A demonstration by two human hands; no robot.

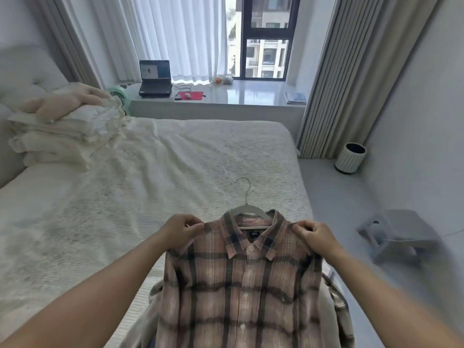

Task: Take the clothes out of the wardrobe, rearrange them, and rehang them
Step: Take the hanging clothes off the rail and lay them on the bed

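**Plaid shirt held at both shoulders over the bed**

A pink and navy plaid shirt [241,280] on a white hanger [247,208] lies at the near edge of the bed [155,177], collar toward the far side, the hanger's metal hook pointing toward the window [265,37]. The left hand [182,229] pinches the shirt's left shoulder, and the right hand [315,233] pinches the right shoulder, so the shirt spans the gap between them. Both hands are closed on the fabric. More clothes [336,297] lie under the shirt, showing at its right edge. Far left, a stack of folded pale bedding [65,131] sits on the bed. A laptop [155,79] stands on the far windowsill. A white bin [351,158] stands on the floor at right.
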